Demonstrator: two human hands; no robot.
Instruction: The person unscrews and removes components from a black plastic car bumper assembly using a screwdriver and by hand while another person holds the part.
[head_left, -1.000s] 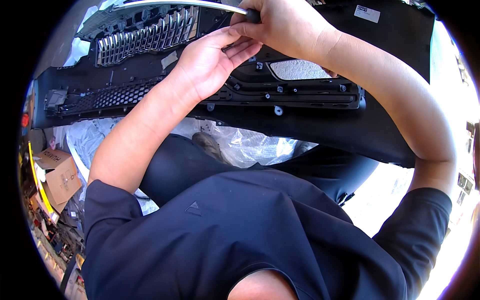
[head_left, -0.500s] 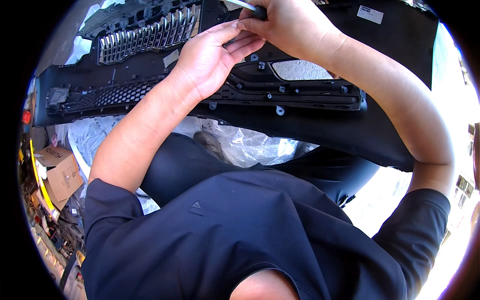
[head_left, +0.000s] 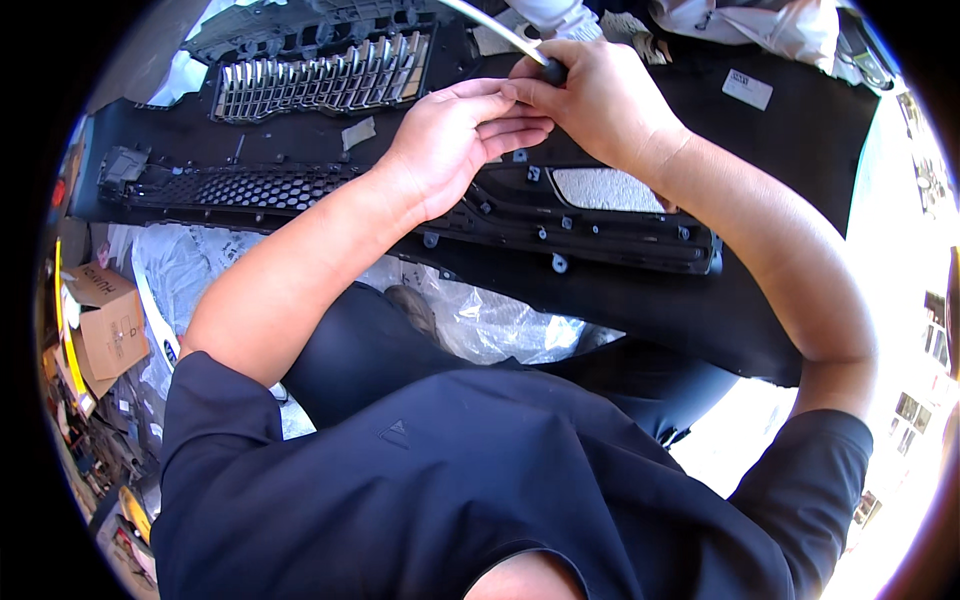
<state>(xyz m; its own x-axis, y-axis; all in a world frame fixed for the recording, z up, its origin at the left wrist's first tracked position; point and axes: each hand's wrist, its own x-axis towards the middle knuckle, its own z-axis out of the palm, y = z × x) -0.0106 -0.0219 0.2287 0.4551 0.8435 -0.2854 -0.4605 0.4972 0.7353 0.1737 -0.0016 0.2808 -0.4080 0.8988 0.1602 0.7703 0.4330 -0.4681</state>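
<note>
My right hand [head_left: 615, 105] is closed on a thin white rod or cable with a black end [head_left: 551, 71]; its exact kind does not show. My left hand [head_left: 450, 140] is turned palm up with its fingers stretched out. Its thumb and fingertips meet the right hand's fingertips, and anything small between them is hidden. Both hands are over a large black car bumper [head_left: 780, 140], which lies across my front. A chrome-slatted grille [head_left: 325, 78] sits at its far left. Below my hands run a honeycomb mesh panel [head_left: 270, 188] and a black trim strip [head_left: 620, 243].
Clear plastic wrap [head_left: 500, 320] lies under the bumper's near edge, by my legs. On the left stands an open cardboard box [head_left: 110, 330] among clutter. Pale cloth or wrapping [head_left: 750, 30] lies beyond the far edge. A white label [head_left: 747, 89] is stuck on the bumper.
Both hands have shifted slightly right and lower in the picture, still together. More of the white rod or cable shows. The view has tilted, revealing pale material beyond the bumper.
</note>
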